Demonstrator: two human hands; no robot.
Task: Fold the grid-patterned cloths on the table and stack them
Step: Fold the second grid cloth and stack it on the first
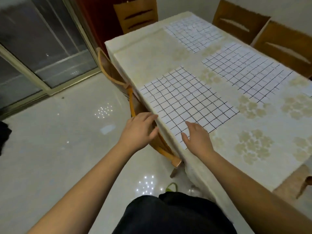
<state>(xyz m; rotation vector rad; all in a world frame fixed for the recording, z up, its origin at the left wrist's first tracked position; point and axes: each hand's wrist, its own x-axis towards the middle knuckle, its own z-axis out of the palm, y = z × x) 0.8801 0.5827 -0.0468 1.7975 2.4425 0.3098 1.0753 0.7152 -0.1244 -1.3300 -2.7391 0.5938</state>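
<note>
Judging handling first: I take the nearest grid cloth [185,102] to be thin, light and limp, likely to slide on the smooth tablecloth [148,54]; I would lift it by the two near corners. My right hand [197,137] lies on its near corner, fingers relaxed and spread, flat on the fabric and gripping nothing. My left hand [140,129] sits at the table edge just left of that corner, fingertips at the cloth's near side; fingers loosely bent, no pinch visible, though I cannot see under them. The cloth lies flat and unfolded, white with a black hand-drawn-looking grid, lines slightly wavy.

Beyond my hands, to the right: a second grid cloth [246,71], flat, same pattern. Farthest: a third grid cloth [194,33], more wrinkled. All three lie apart; none folded or stacked yet.
</note>
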